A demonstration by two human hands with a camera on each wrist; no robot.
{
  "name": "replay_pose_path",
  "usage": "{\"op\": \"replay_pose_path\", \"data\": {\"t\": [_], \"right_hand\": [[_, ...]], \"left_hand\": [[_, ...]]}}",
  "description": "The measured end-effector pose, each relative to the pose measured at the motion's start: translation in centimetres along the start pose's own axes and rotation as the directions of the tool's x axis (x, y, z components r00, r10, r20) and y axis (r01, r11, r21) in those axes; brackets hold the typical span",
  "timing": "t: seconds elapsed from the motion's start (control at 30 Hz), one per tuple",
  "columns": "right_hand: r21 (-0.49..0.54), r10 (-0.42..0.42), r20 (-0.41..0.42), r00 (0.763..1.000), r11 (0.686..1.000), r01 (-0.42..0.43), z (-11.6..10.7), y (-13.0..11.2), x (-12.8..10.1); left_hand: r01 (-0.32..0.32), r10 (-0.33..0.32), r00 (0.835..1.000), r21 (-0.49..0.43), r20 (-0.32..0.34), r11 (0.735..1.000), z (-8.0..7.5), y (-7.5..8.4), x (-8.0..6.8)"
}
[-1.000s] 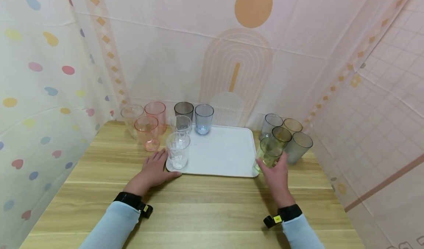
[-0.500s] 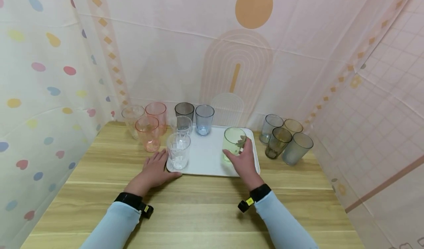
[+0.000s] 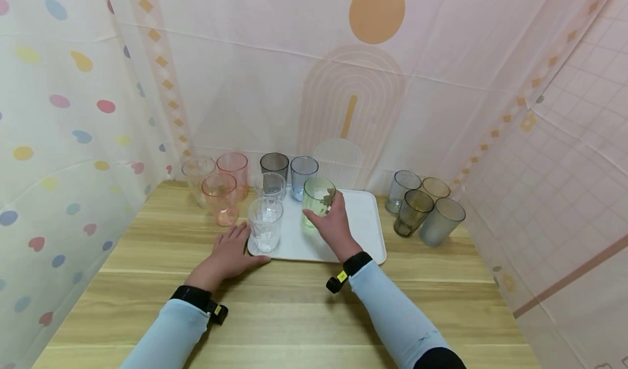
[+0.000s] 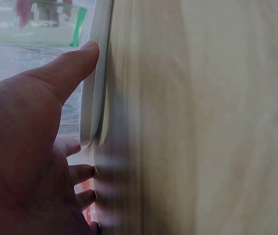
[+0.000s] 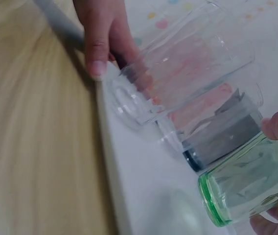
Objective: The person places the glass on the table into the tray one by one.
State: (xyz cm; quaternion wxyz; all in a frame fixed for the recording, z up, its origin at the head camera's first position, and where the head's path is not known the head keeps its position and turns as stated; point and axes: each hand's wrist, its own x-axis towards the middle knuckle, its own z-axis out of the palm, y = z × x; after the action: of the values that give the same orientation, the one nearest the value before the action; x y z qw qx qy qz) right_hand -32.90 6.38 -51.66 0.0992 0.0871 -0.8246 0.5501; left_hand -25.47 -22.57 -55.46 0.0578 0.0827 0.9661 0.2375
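My right hand (image 3: 336, 227) grips a clear green drinking glass (image 3: 313, 203) by its side, thumb on the left and fingers on the right. The glass is upright over the middle of the white tray (image 3: 360, 235); in the right wrist view its green base (image 5: 212, 200) shows close over the tray. My left hand (image 3: 229, 254) rests at the tray's front left corner, fingers spread along the side and thumb on the front rim. On the tray's left part stand two clear glasses (image 3: 265, 230), a dark grey glass (image 3: 275, 163) and a blue glass (image 3: 303, 174).
Left of the tray, on the wooden table (image 3: 275, 314), stand two pink glasses (image 3: 221, 203) and a clear one (image 3: 196, 181). On the right is a cluster with a brown glass (image 3: 413, 213), a frosted grey glass (image 3: 441, 222), an amber one and a pale grey-blue one. A patterned curtain hangs behind.
My right hand has carried the green glass leftward from the right-hand cluster to over the tray's middle, beside the blue glass. My left hand has stayed at the tray corner.
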Motion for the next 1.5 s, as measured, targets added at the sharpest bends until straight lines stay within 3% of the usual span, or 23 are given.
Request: {"op": "replay_pose_path", "data": {"t": [0.3,1.03,1.5], "right_hand": [[-0.007,0.011,0.012,1.0,1.0,-0.011,1.4,-1.4,1.4],[-0.05,0.037,0.05,0.998,0.998,-0.035,3.1,-0.4,1.6],[-0.093,0.0,0.079,0.997,0.996,0.007,3.4,0.3,1.9]], "left_hand": [[0.005,-0.005,1.0,0.007,0.0,1.0,-0.1,0.3,-0.1],[-0.009,0.009,1.0,0.0,-0.015,1.0,0.4,-0.3,0.1],[-0.015,0.015,1.0,0.006,-0.026,1.0,0.0,0.1,-0.1]]}}
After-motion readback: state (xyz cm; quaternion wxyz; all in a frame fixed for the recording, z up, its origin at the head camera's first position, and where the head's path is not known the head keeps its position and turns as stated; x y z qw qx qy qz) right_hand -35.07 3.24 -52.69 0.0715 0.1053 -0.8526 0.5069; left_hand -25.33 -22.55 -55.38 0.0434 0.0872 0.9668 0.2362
